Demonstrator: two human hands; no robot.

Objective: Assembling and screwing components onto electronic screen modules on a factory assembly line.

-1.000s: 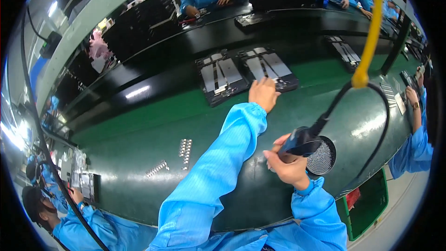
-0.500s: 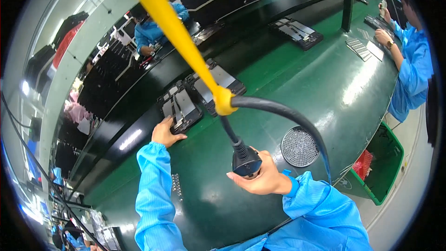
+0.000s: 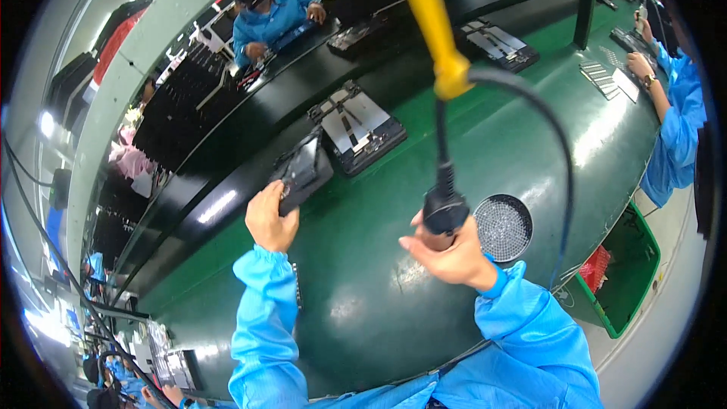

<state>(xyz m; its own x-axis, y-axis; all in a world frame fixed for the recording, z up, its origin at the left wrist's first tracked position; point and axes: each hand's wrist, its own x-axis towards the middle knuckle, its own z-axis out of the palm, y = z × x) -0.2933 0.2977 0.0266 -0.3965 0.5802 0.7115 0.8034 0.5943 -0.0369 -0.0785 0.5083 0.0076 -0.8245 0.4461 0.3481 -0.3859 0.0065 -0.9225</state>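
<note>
My left hand (image 3: 271,216) grips the near edge of a black tray with a flat electronic device (image 3: 309,170), which is tilted up off the green bench, its surface glossy. My right hand (image 3: 460,259) is wrapped round a black corded electric screwdriver (image 3: 445,208), held above the bench; its tip is hidden. A yellow strap (image 3: 428,15) holds up its black cable (image 3: 556,129). Just beyond the tilted tray lies a second black tray with an opened silver and black device (image 3: 356,125). Beside my right hand is a round dish (image 3: 503,229) full of small pieces.
Farther along the bench lies another opened device (image 3: 500,44) near a black post (image 3: 585,0). A co-worker in blue (image 3: 674,117) works at the right, another (image 3: 276,19) across the line. A green bin (image 3: 617,288) stands on the floor at the right.
My left hand has tilted up the nearer tray, which lay flat before. My right hand and the screwdriver have moved right and slightly up, toward the dish. The whole view has shifted a little.
</note>
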